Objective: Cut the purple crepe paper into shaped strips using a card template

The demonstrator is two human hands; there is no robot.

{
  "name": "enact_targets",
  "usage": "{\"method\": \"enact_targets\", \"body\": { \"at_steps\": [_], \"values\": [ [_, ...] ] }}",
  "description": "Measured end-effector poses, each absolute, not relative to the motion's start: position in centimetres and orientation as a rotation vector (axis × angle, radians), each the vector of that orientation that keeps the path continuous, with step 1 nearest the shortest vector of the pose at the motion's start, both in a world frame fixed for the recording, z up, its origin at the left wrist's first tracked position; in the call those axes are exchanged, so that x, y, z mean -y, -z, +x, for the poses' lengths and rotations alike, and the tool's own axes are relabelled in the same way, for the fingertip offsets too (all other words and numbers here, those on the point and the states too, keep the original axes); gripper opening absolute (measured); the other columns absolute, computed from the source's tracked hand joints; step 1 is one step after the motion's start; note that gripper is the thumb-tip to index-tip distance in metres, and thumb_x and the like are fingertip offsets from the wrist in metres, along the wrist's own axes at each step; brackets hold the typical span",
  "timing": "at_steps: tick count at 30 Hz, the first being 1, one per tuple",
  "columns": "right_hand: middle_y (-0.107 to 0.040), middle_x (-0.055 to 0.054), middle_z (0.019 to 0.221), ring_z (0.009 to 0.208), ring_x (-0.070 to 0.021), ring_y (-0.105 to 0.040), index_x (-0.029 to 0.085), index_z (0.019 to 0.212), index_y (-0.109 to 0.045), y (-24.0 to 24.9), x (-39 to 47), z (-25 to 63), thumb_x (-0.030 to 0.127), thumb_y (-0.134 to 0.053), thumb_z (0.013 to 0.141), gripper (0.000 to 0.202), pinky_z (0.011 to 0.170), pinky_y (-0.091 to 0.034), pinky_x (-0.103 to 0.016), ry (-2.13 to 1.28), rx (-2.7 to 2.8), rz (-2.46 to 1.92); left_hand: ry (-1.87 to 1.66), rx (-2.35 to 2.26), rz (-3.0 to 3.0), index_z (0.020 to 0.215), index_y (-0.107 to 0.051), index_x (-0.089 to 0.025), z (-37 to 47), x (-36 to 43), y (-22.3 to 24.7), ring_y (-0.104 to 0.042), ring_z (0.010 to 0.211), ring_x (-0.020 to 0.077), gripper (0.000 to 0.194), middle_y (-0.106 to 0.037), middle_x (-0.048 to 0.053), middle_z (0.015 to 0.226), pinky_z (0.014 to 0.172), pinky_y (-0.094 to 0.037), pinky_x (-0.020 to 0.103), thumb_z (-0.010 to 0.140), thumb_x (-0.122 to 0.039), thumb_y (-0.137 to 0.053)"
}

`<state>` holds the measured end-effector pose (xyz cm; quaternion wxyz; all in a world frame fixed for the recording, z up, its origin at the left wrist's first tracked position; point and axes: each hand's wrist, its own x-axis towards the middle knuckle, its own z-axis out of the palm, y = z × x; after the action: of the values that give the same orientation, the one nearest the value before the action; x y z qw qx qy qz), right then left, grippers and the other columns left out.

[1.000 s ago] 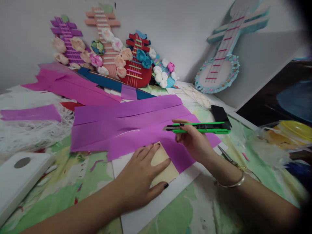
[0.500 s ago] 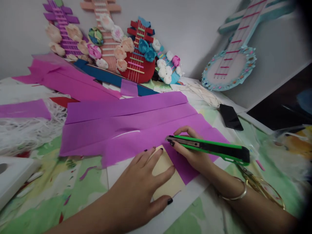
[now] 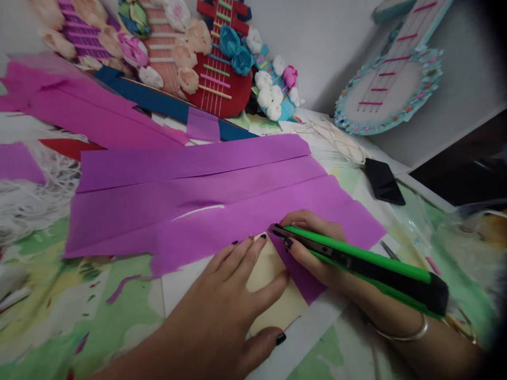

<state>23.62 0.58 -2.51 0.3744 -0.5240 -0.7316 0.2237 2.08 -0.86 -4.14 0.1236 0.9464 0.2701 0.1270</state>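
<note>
Pressed flat with fingers spread, my left hand point(image 3: 233, 295) rests on a cream-coloured card point(image 3: 273, 295). The card lies over the lower edge of a wide purple paper sheet point(image 3: 237, 195), which has a crease and a narrow curved slit. My right hand point(image 3: 317, 253) grips a green and black utility knife point(image 3: 368, 264). Its blade tip is at the card's upper corner, close to my left fingertips; whether it touches the purple sheet I cannot tell. Beneath both lies a white sheet point(image 3: 178, 290).
Flower-trimmed toy guitars, one of them red point(image 3: 222, 89), lean on the wall; a pale blue one point(image 3: 388, 95) is at right. A black phone point(image 3: 384, 181), partly hidden scissors point(image 3: 390, 250), white string point(image 3: 59, 184) and magenta paper point(image 3: 91, 111) lie around on the paint-stained green cover point(image 3: 130, 322).
The knife's blade tip has moved slightly left and down to the card's corner, and its handle has swung lower. My left hand stays on the card. The camera view has shifted.
</note>
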Motion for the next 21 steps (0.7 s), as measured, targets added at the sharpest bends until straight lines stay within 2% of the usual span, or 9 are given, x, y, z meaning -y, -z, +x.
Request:
{"method": "enact_targets", "body": {
  "at_steps": [10,21],
  "values": [
    [-0.07,-0.001,0.08,0.069,-0.0137,-0.065,0.021,0.094,-0.06,2.32,-0.56,23.04,0.02,-0.055,0.076,0.019,0.064,-0.049,-0.025,-0.586,1.915,-1.365,-0.326,-0.786,2.73,0.138,-0.044,-0.028,2.11,0.87,3.84,-0.027,0.138,0.0419,0.059,-0.03,0.018,0.151,0.101,-0.035,0.062,0.083,-0.036,-0.061],
    [-0.07,-0.002,0.082,0.071,-0.0152,-0.065,0.022,0.095,-0.06,1.91,-0.32,22.9,0.025,-0.056,0.078,0.018,0.068,-0.049,-0.028,-0.651,1.882,-1.394,-0.32,-0.79,2.717,0.139,-0.043,-0.029,2.12,0.88,3.96,-0.024,0.139,0.0409,0.06,-0.027,0.015,0.153,0.103,-0.033,0.061,0.082,-0.036,-0.062]
  ]
}}
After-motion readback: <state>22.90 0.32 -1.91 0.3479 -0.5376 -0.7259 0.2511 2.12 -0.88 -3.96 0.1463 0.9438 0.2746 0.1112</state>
